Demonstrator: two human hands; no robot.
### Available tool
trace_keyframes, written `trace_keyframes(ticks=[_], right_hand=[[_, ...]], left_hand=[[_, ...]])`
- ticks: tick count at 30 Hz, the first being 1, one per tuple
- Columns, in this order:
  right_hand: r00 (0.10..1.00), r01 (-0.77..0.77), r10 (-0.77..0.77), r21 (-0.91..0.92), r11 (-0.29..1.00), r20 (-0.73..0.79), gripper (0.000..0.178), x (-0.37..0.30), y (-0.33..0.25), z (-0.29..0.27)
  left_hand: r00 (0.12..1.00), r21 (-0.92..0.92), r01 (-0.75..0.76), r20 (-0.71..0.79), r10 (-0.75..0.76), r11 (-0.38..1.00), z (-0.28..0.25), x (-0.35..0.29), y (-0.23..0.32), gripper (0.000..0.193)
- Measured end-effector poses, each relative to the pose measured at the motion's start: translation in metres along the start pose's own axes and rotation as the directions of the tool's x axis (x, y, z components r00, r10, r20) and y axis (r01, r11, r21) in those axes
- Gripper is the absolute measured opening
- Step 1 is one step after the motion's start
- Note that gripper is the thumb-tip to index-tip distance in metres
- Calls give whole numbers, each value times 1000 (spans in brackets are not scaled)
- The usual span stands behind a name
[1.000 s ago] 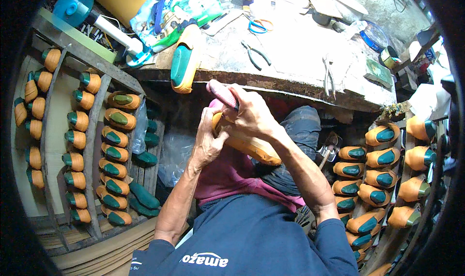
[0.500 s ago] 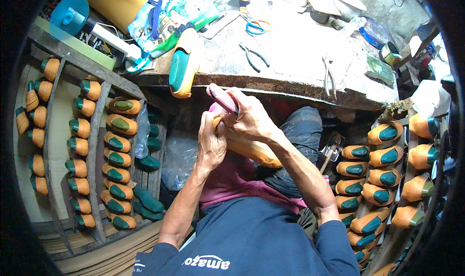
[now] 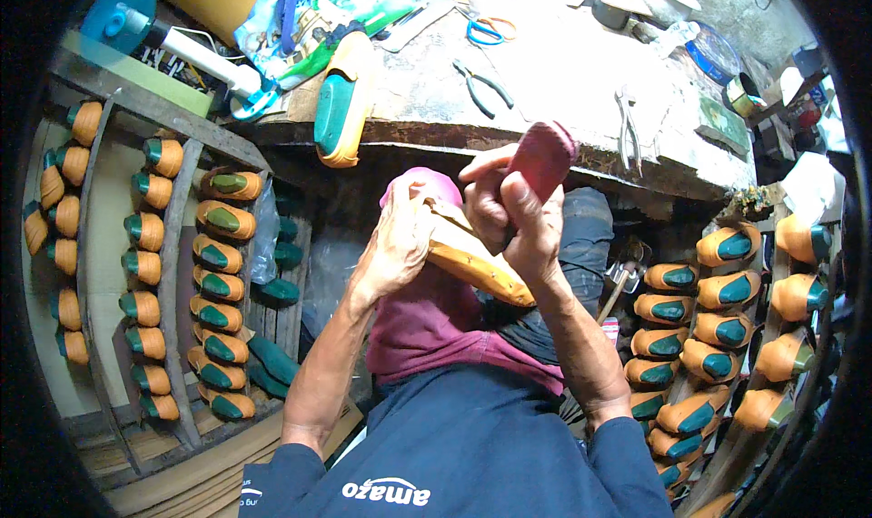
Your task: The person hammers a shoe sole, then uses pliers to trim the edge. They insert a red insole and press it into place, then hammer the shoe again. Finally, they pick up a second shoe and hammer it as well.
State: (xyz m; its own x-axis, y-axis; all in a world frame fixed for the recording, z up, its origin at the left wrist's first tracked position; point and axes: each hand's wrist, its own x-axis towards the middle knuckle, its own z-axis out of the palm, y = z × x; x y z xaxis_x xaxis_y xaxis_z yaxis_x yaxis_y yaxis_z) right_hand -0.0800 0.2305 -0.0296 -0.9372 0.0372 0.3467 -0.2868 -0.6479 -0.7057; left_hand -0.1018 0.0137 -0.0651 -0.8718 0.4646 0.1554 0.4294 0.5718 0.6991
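Observation:
A tan leather shoe upper stretched over a shoe form [image 3: 481, 265] lies across my lap, its toe end pointing to the lower right. My left hand [image 3: 400, 236] is wrapped round its far end, fingers curled over the leather edge. Raised just right of it, my right hand [image 3: 518, 209] grips a dark red, round-ended oblong tool [image 3: 547, 159], whose exact kind I cannot make out. At the bench's front edge rests another tan shoe on a green form [image 3: 339, 109].
Pliers [image 3: 484, 89], scissors [image 3: 490, 31] and pincers [image 3: 628, 129] lie on the workbench [image 3: 554, 73]. A blue and white fan-like device [image 3: 204, 59] lies at the far left. Racks of tan shoes on green forms stand at left [image 3: 218, 284] and right [image 3: 727, 291].
My right hand has lifted away from the shoe, up and to the right, with the red tool turned upward. My left hand stays on the shoe.

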Motion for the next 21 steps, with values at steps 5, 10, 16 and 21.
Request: trace_keyframes(ticks=[5,10,16,21], right_hand=[[996,-23,26,-35,999,84,67,6,13,9],[993,-64,67,-31,997,97,69,11,17,9],[990,-103,105,-26,994,90,70,10,20,14],[995,-41,49,-88,995,92,69,6,17,13]], left_hand=[[993,-107,109,51,-104,988,-7,0,14,49],[988,-221,145,-22,-153,964,-1,-2,15,57],[983,-244,176,-4,-182,954,1,0,13,60],[992,-148,122,-22,-126,982,-2,0,19,55]])
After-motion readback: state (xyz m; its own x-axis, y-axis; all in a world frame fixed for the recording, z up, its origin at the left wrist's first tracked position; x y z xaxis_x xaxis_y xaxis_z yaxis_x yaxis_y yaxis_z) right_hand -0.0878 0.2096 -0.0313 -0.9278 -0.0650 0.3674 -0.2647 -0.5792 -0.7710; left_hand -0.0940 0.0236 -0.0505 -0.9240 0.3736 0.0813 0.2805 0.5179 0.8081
